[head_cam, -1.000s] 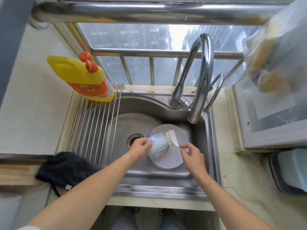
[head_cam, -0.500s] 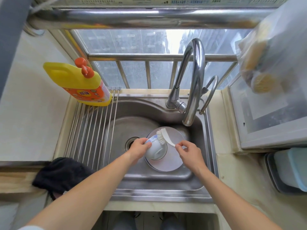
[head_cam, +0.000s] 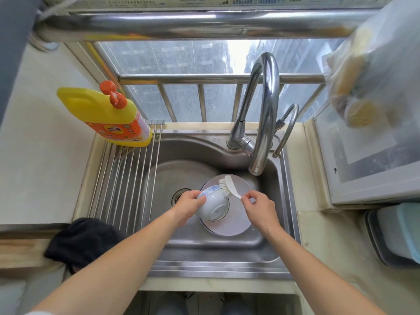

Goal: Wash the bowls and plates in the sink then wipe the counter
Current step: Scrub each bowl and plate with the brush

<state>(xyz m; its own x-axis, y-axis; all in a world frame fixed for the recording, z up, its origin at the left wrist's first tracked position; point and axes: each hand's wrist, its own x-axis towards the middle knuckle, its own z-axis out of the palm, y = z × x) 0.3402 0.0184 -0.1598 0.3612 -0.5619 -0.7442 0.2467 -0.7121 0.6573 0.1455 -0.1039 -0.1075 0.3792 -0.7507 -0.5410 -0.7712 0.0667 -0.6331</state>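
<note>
My left hand (head_cam: 187,205) grips a white bowl with blue pattern (head_cam: 214,204), tilted on its side with its base toward me, over a white plate (head_cam: 236,220) lying in the steel sink (head_cam: 172,176). My right hand (head_cam: 260,209) pinches the handle of a white dish brush (head_cam: 227,186); its bristles touch the bowl's rim at the far side. The bowl hides part of the plate.
A curved faucet (head_cam: 264,114) arches over the plate. A roll-up drying rack (head_cam: 123,178) covers the sink's left side, with a yellow detergent bottle (head_cam: 106,114) at its far end. A black cloth (head_cam: 84,242) lies at the near left. A blue-white tub (head_cam: 402,235) sits right.
The brush has shifted up along the bowl's rim, with my right hand following. The bowl has turned a little in my left hand. The camera view has tilted slightly.
</note>
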